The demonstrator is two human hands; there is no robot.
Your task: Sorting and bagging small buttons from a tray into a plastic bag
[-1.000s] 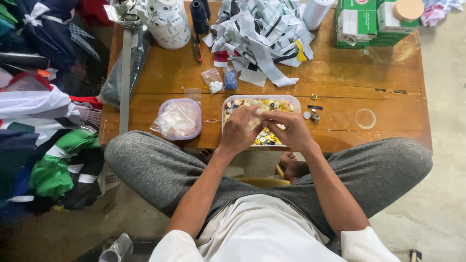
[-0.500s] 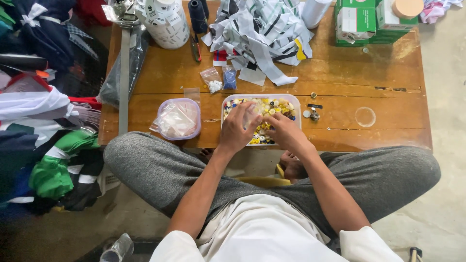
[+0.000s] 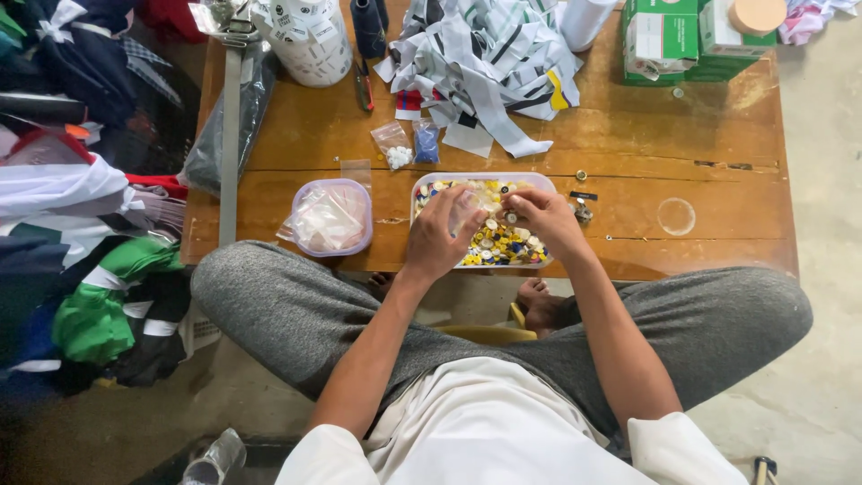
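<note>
- Left hand (image 3: 438, 235) and right hand (image 3: 543, 216), fingers pinched on a small clear bag (image 3: 467, 211), over the button tray (image 3: 530, 182).
- Tray sits near the table (image 3: 709, 171) front edge; bare wood to its right.

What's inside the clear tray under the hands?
The clear tray holds many small yellow, white and blue buttons. The left hand and right hand cover its middle, hiding what lies there.

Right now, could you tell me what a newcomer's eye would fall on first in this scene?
Probably the clear tray of coloured buttons at the near edge of the wooden table, with the left hand and right hand working over it and a small clear bag between the fingers. Next, the heap of striped fabric strips at the table's far side, and the piled clothing on the left.
</note>
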